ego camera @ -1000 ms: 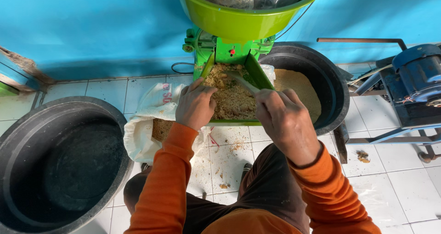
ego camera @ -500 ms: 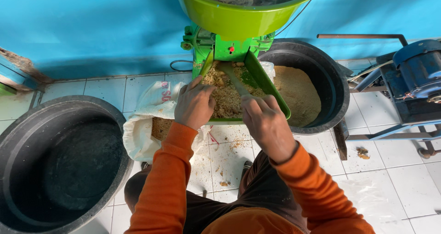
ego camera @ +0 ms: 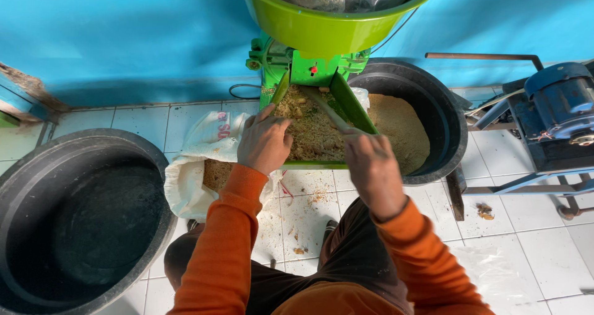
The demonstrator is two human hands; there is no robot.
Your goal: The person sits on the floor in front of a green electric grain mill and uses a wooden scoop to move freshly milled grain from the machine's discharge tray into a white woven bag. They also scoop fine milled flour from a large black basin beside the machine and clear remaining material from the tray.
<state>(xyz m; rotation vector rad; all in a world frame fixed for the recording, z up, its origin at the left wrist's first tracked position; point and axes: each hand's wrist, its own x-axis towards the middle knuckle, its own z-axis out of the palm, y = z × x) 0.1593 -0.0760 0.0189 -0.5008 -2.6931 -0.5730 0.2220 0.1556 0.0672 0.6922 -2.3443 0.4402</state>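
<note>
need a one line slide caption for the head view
Both hands, left hand and right hand, work coarse feed mix in a green machine tray, between two black tubs.

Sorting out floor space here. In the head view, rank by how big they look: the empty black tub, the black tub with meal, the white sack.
1. Empty black tub, though it sits nearer the camera.
2. Black tub with meal.
3. White sack.

green chute (ego camera: 346, 102) | lime basin (ego camera: 322, 24) | black tub (ego camera: 80, 228) | orange sleeve (ego camera: 229, 241) | blue wall (ego camera: 124, 37)
</note>
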